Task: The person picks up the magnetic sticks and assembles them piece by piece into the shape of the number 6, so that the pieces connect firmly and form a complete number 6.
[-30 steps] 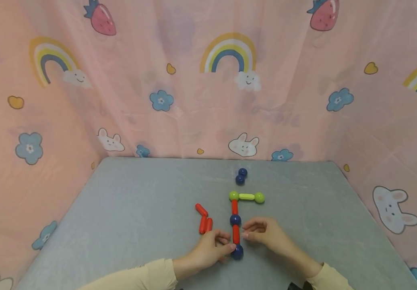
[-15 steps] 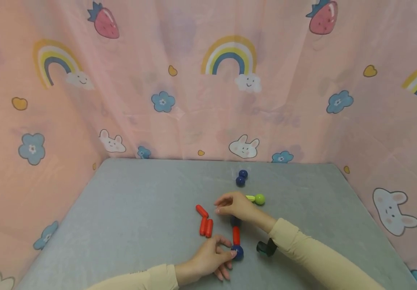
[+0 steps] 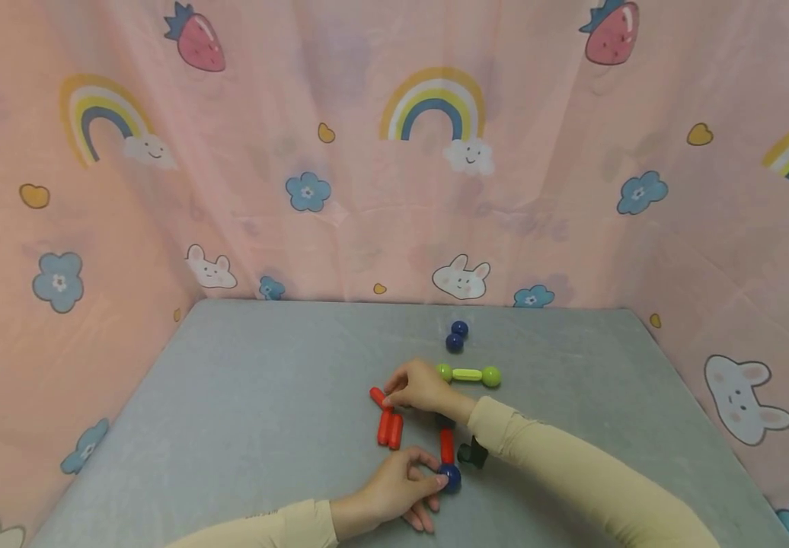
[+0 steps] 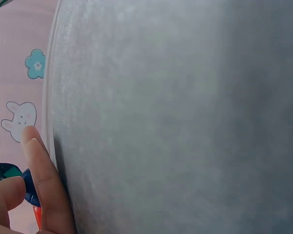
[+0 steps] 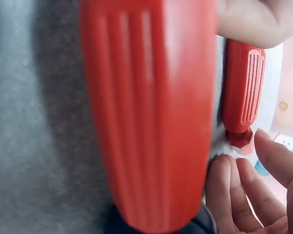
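My left hand [image 3: 397,487] pinches a dark blue ball [image 3: 451,478] between thumb and finger. A red stick [image 3: 447,446] joins that ball to another dark ball [image 5: 209,222], mostly hidden under my right wrist in the head view. My right hand [image 3: 422,387] reaches across to several loose red sticks [image 3: 389,428]. Its thumb and fingertips are spread at the end of the farthest loose stick [image 3: 377,395]; the right wrist view shows a gap between them. Beyond this hand lies a lime green stick [image 3: 467,375] with a green ball [image 3: 491,377] at either end.
Two dark blue balls [image 3: 457,336] sit together toward the back of the grey table [image 3: 264,380]. A pink patterned curtain [image 3: 353,228] surrounds the table's back and sides. A black device [image 3: 474,454] is on my right wrist.
My right hand has gone from the right of the chain, over it, to the loose red sticks at left. My left hand's fingers have shifted slightly and stay at the near blue ball.
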The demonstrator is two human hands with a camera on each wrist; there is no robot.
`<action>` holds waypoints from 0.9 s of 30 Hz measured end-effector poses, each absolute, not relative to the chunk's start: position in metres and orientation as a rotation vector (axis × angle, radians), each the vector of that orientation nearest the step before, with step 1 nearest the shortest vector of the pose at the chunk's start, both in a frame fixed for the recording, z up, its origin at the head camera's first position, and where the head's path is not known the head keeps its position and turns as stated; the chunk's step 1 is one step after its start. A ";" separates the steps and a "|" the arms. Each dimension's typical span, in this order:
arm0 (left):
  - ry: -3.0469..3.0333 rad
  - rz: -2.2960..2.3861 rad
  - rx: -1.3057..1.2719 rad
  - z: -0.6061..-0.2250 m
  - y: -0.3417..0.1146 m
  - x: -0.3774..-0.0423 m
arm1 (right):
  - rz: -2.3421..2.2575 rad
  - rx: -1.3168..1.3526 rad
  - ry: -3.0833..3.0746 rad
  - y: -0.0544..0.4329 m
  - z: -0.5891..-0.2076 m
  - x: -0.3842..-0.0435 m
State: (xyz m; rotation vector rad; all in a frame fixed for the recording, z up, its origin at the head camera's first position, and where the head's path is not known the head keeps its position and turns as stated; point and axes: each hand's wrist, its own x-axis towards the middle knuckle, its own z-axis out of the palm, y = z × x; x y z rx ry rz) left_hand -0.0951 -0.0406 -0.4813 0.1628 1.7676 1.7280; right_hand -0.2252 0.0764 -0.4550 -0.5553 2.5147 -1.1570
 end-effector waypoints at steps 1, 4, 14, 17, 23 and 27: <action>1.770 1.729 0.166 -0.481 -0.040 -0.095 | -1.154 -0.552 2.515 0.075 -0.455 -0.225; 1.772 1.733 0.169 -0.481 -0.040 -0.095 | -1.163 -0.570 2.519 0.074 -0.454 -0.223; 1.774 1.722 0.154 -0.480 -0.040 -0.095 | -1.182 -0.587 2.471 0.070 -0.459 -0.223; 1.784 1.715 0.151 -0.481 -0.039 -0.095 | -1.187 -0.572 2.458 0.071 -0.459 -0.223; 1.786 1.716 0.151 -0.484 -0.039 -0.095 | -1.222 -0.527 2.425 0.072 -0.458 -0.222; 1.789 1.721 0.151 -0.484 -0.038 -0.094 | -1.241 -0.506 2.410 0.073 -0.457 -0.223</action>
